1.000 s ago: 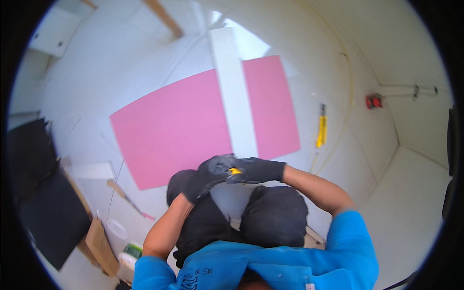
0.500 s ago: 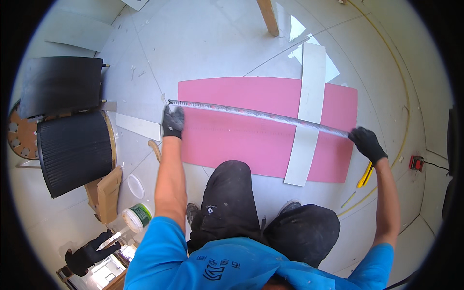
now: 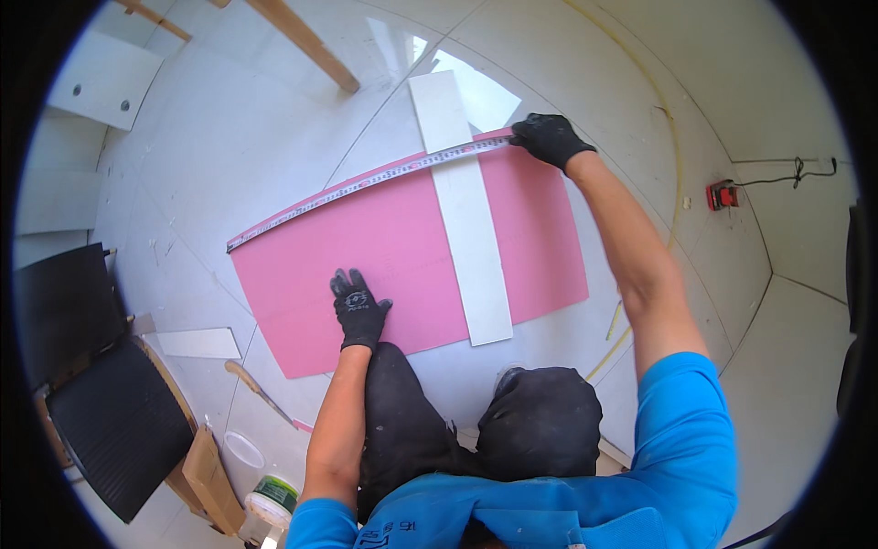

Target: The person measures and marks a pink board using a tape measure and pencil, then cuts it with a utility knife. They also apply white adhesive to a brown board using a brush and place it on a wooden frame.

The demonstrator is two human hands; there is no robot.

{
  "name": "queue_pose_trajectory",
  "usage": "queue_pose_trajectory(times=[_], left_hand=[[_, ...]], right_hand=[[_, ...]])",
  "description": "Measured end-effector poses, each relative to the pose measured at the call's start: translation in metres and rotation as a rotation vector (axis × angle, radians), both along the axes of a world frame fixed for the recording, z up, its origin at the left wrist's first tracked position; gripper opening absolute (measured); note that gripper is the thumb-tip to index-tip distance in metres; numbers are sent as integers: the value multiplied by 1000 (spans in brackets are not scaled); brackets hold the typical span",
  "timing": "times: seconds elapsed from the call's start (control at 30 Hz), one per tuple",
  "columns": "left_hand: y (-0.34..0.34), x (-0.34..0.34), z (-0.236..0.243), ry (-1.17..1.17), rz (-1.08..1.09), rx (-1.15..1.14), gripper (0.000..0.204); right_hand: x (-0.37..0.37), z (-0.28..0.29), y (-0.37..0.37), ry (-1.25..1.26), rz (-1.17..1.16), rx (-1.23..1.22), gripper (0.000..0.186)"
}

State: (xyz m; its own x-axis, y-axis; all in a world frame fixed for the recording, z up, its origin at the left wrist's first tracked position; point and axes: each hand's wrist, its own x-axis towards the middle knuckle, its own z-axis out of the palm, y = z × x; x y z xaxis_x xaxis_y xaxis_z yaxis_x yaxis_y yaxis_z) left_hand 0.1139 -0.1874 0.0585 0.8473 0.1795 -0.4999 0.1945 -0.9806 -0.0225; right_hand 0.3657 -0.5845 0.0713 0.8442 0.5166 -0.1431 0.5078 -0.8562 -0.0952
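A pink board [image 3: 357, 274] lies on the floor with a white strip board [image 3: 466, 256] across it. A measuring tape [image 3: 366, 188] stretches along the board's far edge, its end at the far left corner. My gloved right hand [image 3: 549, 137] grips the tape near the far right corner, fingers bent round it. My gloved left hand [image 3: 357, 309] rests on the pink board near the near edge, fingers spread, holding nothing. My dark-trousered knees are just below the board.
Wooden legs [image 3: 311, 50] stand beyond. At left are black chair-like pieces [image 3: 110, 412], a white offcut [image 3: 197, 341], a wooden-handled tool [image 3: 261, 393], cardboard [image 3: 206, 476] and a bucket [image 3: 273, 494]. At right are a red tool [image 3: 721, 195] with a cable and a yellow hose [image 3: 675, 174].
Earlier both hands met at the near edge, then stretched the tape across the board's middle. Now the tape lies along the far edge; my left hand has released it and moved right and down.
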Motion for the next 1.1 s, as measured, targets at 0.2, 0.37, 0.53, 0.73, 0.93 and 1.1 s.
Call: queue_pose_trajectory(times=[0.2,0.37,0.53,0.73,0.93,1.1], left_hand=[[-23,7,-25,-338,-100,-171,100],[-142,68,-7,-472,-1,-363,113],[-199,100,-9,-382,63,-242,123],[-209,106,-28,-456,113,-167,117],[-195,110,-7,-328,281,-151,100],[-187,111,-3,-412,385,-110,95]], right_hand=[[-4,-1,16,91,-195,-67,27],[-6,-6,16,118,-248,-4,28],[-12,-15,14,81,-297,47,29],[-12,-15,15,66,-304,86,29],[-16,-11,9,103,-329,122,28],[-15,-12,9,98,-318,170,32]])
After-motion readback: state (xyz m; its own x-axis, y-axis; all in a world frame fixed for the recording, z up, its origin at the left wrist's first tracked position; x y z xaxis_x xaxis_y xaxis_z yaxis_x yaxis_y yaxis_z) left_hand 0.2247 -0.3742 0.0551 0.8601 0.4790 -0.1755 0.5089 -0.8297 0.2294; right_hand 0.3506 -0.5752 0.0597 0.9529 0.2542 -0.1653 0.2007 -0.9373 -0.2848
